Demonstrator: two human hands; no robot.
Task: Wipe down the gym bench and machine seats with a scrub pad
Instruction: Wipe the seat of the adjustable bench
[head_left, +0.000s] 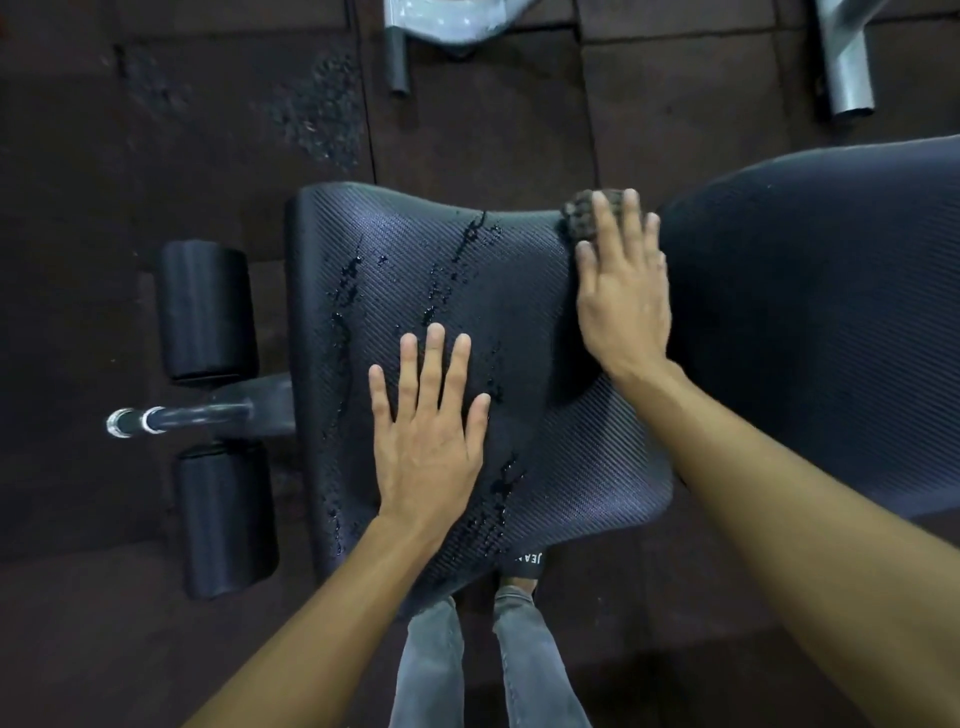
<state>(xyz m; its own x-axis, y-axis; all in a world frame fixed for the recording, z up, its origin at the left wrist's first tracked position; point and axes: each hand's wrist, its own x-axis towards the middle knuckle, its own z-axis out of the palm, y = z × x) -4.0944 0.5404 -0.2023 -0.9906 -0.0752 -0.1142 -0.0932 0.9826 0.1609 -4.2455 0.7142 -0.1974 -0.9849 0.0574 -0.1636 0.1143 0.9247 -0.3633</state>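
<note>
A: Setting?
B: Rubber floor (156, 130). Grey frame (847, 67) on the far side, well apart. Back pad (831, 312) on the right, seat (441, 249) in the middle, just beside each other.
A: What crowds it?
B: Two rollers (208, 312) and a bar (182, 418) just left of the seat. The person's legs (431, 665) are at the near edge. Nothing covers the seat top but the hands.
A: Hands?
B: Left hand (426, 447) lies flat on the seat, fingers spread, grasping nothing; likely bracing the lean. Right hand (623, 291) is flat too, fingers straight, pressing the scrub pad (574, 210) onto the seat's far right corner, next to the back pad. A flat palm spreads the pressure, I judge.
A: Surface?
B: Wet streaks (345, 280) on the left and middle. The left hand rests among them, so it blocks the pad's path there.
</note>
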